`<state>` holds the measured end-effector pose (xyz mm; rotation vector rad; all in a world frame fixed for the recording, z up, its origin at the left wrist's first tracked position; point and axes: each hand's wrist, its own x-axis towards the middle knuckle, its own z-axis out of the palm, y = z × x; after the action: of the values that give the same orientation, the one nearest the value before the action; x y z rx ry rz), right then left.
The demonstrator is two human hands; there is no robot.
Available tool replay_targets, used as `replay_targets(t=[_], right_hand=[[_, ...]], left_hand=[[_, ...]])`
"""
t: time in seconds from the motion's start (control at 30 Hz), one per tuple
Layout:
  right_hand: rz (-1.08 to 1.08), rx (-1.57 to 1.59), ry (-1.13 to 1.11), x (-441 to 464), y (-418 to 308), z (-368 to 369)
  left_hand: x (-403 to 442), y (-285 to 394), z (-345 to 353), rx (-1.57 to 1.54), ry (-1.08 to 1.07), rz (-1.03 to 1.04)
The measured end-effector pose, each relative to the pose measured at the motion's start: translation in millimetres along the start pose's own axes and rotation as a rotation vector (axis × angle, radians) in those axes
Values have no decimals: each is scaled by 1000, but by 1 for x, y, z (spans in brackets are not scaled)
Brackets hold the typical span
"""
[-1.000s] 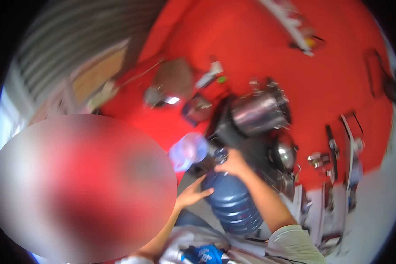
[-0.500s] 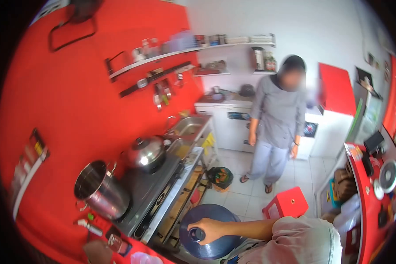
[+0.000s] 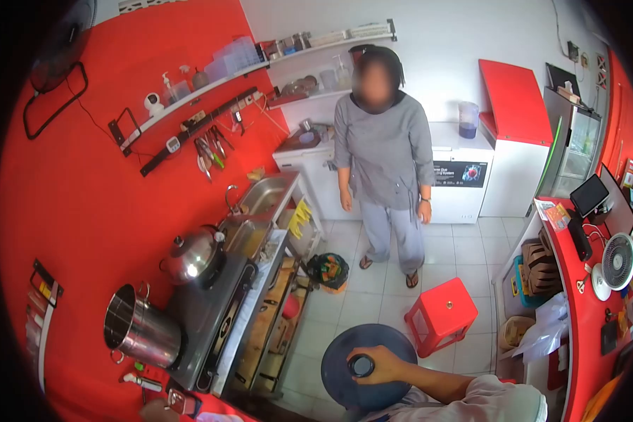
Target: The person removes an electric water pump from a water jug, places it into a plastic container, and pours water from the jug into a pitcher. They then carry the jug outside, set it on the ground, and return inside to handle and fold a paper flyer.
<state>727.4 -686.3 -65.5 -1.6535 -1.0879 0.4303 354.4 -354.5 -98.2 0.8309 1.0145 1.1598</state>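
A large dark blue water jug point(image 3: 339, 349) stands at the bottom centre, seen from above. My right hand point(image 3: 381, 363) is wrapped round its neck, just below the dark cap point(image 3: 361, 365). The forearm comes in from the right, out of a light sleeve. My left hand is out of view. To the upper right of the jug is a red plastic stool point(image 3: 449, 309).
Left are a black stove point(image 3: 214, 316), steel pot point(image 3: 144, 330), lidded pot point(image 3: 193, 259) and sink point(image 3: 264, 195). Ahead, a person in grey point(image 3: 383, 155) stands by a white freezer point(image 3: 457, 179). A bin point(image 3: 328, 271) sits near the sink; right is a red counter point(image 3: 580, 309).
The view has swung from the red wall and stove to the room ahead. My left hand, earlier beside the jug, has gone out of view; my right hand stays at its neck.
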Motion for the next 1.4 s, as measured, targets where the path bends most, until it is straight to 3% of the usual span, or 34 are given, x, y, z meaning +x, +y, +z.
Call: replay_targets(t=[0.03, 0.07, 0.17, 0.2, 0.27, 0.3, 0.37, 0.4, 0.47, 0.57, 0.77, 0.83, 0.9, 0.93, 1.0, 1.03, 1.07, 1.1, 1.13, 1.17, 1.23, 1.3, 1.33, 1.4], right_hand=[[-11, -21, 58, -8, 3, -1], [15, -25, 72, -16, 2, -5], [-1, -46, 150, -35, 4, -14], [-21, -52, 186, -41, 5, -16], [25, -46, 215, -50, 13, -16], [45, -54, 226, -55, 17, -17], [47, -73, 296, -63, 29, -14], [73, -70, 330, -64, 27, -16], [103, -50, 343, -66, 18, -21], [77, -75, 351, -68, 19, -21], [62, -98, 367, -71, 29, -11], [44, -177, 349, -70, 29, -8], [31, -130, 296, -67, 23, -3], [45, -110, 305, -67, 23, -3], [113, -55, 318, -68, 27, -1], [105, -75, 316, -70, 33, 0], [91, -66, 294, -70, 33, 0], [53, -112, 261, -71, 36, -2], [47, -117, 214, -70, 35, -2], [64, -72, 233, -71, 34, 0], [85, -28, 245, -73, 36, 0], [53, -66, 241, -76, 43, -2], [63, -69, 233, -79, 40, -2], [107, 17, 237, -79, 35, -1]], left_hand=[[19, -10, -17, -43, 108, -116], [-23, 7, 19, -61, 26, -77], [-21, -1, 24, -55, -37, 9], [-5, -2, 9, -27, -171, -73], [13, -13, -3, 24, -39, -146], [55, -39, -32, -117, 45, -58], [50, -36, -22, -80, 15, -75], [17, -20, 16, -183, 87, -153], [0, -12, 26, -124, -40, -109], [-6, -12, 26, -116, 54, -84], [5, -35, -36, -82, 176, -74], [-16, -31, -28, -64, 79, -104], [-48, -28, 3, 175, 4, -173], [-55, -41, 6, 292, -141, -219], [-65, -108, 4, 575, -303, -379], [-81, -144, 2, 745, -407, -357], [-93, -195, -5, 1158, -653, -130], [-131, -204, 12, 1409, -782, -296], [-147, -267, -8, 1127, -1097, -356], [-166, -340, -29, 1409, -1293, -321], [-186, -269, 18, 1536, -1159, -479], [-166, -307, -2, 1333, -1211, -502], [-160, -301, -4, 1351, -1299, -506], [-164, -275, -1, 1313, -1239, -612]])
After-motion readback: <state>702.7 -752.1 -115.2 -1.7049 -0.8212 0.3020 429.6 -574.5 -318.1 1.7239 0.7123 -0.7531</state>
